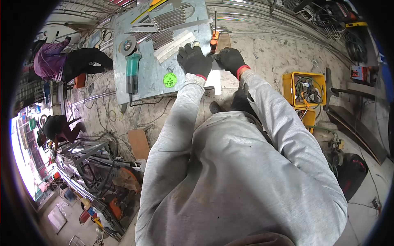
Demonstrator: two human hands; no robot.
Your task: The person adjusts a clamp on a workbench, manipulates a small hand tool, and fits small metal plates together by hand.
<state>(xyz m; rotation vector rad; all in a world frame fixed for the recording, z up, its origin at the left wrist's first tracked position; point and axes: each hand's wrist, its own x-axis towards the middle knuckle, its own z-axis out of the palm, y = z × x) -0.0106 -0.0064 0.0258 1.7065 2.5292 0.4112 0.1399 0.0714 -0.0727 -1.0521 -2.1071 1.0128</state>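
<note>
Both my hands wear dark gloves with red cuffs. My left hand (194,59) rests at the right edge of the metal-topped table (154,88), its fingers bent near the end of a pale flat strip (174,46); what it grips, if anything, is hidden. Just off that edge, my right hand (231,60) has its fingers curled, and its fingertips are too small to make out. Between and beyond the hands stands an orange clamp or tool (214,42). A white strip (216,82) hangs below the hands. A green angle grinder (132,67) lies on the table's left side.
Short metal bars (169,19) lie at the table's far side. A yellow crate (304,89) of cables stands on the floor at right. At left are a person in purple (50,61), another person (57,128) and a pile of metal frames (88,158).
</note>
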